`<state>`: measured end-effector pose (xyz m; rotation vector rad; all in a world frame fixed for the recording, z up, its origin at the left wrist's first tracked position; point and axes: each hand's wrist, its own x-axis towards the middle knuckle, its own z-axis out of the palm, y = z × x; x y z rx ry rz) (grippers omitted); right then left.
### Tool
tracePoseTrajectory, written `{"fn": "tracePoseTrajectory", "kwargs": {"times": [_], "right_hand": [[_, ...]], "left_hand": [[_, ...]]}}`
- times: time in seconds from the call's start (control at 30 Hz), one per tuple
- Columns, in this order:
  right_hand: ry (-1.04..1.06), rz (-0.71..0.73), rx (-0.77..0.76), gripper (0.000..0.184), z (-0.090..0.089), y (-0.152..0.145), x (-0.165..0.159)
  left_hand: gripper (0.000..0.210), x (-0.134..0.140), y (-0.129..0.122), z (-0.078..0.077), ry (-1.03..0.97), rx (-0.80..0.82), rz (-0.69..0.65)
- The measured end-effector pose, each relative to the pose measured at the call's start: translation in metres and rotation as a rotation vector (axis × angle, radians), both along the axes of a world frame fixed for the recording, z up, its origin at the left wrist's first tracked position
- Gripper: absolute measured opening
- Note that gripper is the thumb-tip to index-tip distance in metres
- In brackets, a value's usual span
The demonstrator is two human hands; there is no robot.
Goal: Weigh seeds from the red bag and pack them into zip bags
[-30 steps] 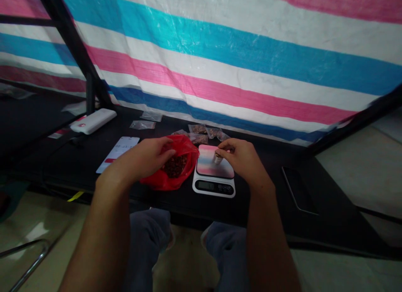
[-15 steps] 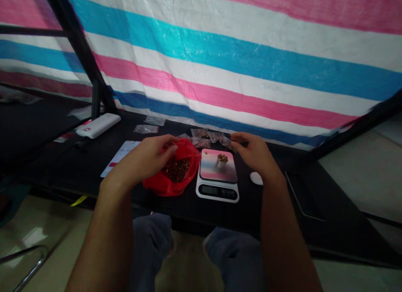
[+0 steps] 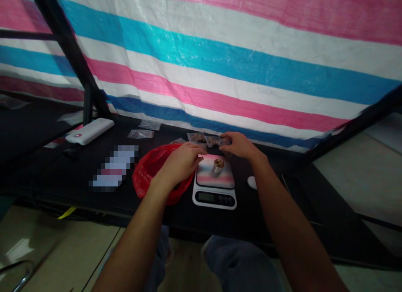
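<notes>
My left hand (image 3: 185,160) reaches across the right side of a red plastic bag (image 3: 143,170). Its curled fingers and thumb come close together at the upper left corner of a white kitchen scale (image 3: 214,202); anything between the tips is too small to make out. On the scale's plate stands a small cup (image 3: 217,166) heaped with brownish-yellow pieces. Behind the scale, my right hand (image 3: 237,145) has its fingers and thumb around a small clear plastic bag (image 3: 224,141). My left hand and forearm hide the dark pieces inside the red bag.
Several small filled bags (image 3: 196,137) lie behind the scale. Flat clear bags (image 3: 141,134) and a white power bank (image 3: 91,131) are further left. A blurred-out phone (image 3: 114,168) lies left of the red bag. To the right are a white round object (image 3: 251,182) and a dark phone (image 3: 300,197).
My left hand has moved right, from above the red bag's opening to the scale's corner. The right hand has shifted left onto the small bag. The view has tilted slightly.
</notes>
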<state>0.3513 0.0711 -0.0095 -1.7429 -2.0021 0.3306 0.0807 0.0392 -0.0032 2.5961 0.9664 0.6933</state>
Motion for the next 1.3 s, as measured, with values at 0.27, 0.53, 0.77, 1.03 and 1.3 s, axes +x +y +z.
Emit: {"fn": "tracePoseTrajectory", "kwargs": {"times": [0.27,0.53,0.77,1.03,1.3], "right_hand": [[0.266,-0.132,0.285,0.053,0.023,-0.049,0.013],[0.308,-0.174,0.326,0.053,0.042,-0.083,0.012],[0.349,-0.201,0.348,0.053,0.051,-0.107,0.006],[0.298,-0.274,0.342,0.056,0.055,-0.133,0.000],[0.332,-0.234,0.300,0.057,0.048,-0.140,-0.001]], "left_hand": [[0.025,0.013,0.013,-0.014,0.043,0.001,0.061],[0.022,0.014,0.021,-0.024,0.035,-0.072,0.051],[0.019,0.016,0.018,-0.023,0.050,-0.035,0.036],[0.016,0.031,-0.004,0.008,-0.309,-0.147,-0.020],[0.020,0.050,-0.006,0.001,-0.234,-0.141,-0.082]]}}
